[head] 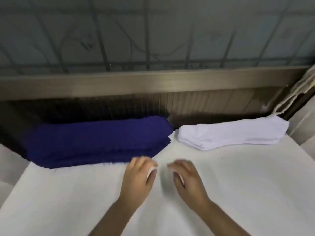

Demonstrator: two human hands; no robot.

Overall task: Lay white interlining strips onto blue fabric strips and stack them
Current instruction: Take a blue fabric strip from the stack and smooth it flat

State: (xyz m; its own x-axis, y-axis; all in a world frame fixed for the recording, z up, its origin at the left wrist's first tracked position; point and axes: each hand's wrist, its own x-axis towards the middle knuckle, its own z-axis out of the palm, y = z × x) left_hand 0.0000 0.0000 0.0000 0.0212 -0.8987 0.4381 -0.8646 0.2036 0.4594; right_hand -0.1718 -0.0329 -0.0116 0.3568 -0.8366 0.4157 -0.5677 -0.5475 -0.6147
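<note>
A thick pile of dark blue fabric strips (95, 140) lies at the back left of the white table (238, 184). To its right sits a stack of white interlining strips (233, 132). My left hand (139, 179) hovers just in front of the blue pile's near edge, fingers loosely curled and blurred. A small pale patch shows between its thumb and fingers; whether that is a strip I cannot tell. My right hand (185, 179) is beside it over bare table, fingers bent downward, holding nothing visible.
Behind the piles runs a dark ribbed panel under a brown metal bar (153, 80), with a wire-grilled window above. A frayed cloth edge (300, 92) hangs at the right, next to pale stacked material (305, 126).
</note>
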